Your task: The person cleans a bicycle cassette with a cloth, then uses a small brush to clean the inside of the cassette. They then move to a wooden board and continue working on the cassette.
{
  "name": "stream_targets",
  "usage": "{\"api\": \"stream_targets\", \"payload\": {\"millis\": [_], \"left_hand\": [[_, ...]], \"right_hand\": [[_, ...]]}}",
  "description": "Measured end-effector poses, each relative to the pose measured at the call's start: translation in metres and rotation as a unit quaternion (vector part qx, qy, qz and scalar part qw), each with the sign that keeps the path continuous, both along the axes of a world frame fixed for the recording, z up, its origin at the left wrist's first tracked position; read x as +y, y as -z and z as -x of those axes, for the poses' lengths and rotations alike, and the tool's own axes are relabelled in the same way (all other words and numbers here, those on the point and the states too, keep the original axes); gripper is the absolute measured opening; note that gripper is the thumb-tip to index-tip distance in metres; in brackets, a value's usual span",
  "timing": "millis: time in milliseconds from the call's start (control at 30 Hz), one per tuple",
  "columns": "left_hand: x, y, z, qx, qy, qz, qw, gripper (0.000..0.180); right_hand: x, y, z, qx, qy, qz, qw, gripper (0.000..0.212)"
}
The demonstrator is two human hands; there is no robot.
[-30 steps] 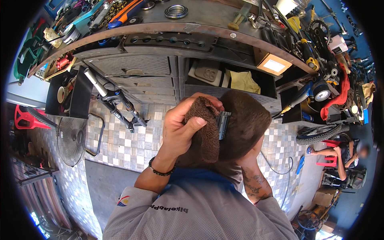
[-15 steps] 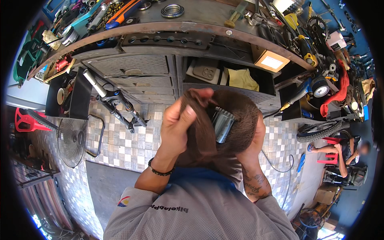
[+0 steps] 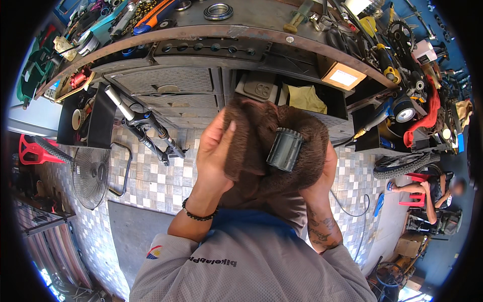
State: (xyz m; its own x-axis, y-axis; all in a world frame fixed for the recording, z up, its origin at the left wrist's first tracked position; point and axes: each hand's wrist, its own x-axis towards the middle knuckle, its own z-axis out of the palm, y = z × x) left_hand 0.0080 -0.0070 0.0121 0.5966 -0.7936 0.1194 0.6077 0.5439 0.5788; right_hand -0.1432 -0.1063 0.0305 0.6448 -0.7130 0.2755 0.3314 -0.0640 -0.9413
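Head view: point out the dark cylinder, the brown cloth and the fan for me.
Dark cylinder [image 3: 285,151]: head view, middle of its smooth side.
Brown cloth [image 3: 254,137]: head view, folds left of the cylinder.
Fan [image 3: 91,172]: head view, wire grille near its middle.

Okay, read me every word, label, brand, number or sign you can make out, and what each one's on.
Grey shirt: dark lettering, upside down; I won't copy it out.
Left sleeve: small coloured emblem, no readable words.
White carton label: too small to read.
Metal cylinder in the brown cloth: no lettering visible.
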Motion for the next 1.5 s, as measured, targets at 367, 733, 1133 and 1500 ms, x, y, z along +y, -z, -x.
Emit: {"api": "stream_targets", "payload": {"millis": [367, 733, 1133, 1500], "left_hand": [[-0.011, -0.037, -0.021, -0.526, -0.029, -0.128, 0.84, 0.019], [-0.019, 0.003, -0.011, -0.346, 0.021, -0.017, 0.938, 0.019], [-0.01, -0.015, -0.006, -0.381, 0.047, -0.142, 0.912, 0.019], [-0.017, -0.003, 0.02, -0.301, -0.048, -0.085, 0.949, 0.025]], "right_hand": [[-0.016, -0.019, 0.003, 0.097, -0.032, 0.051, 0.993, 0.032], [-0.021, -0.006, 0.022, -0.096, -0.114, -0.173, 0.974, 0.037], [-0.006, -0.008, 0.016, 0.1, -0.056, 0.032, 0.993, 0.042], [0.002, -0.004, 0.002, 0.078, 0.025, 0.033, 0.996, 0.036]]}}
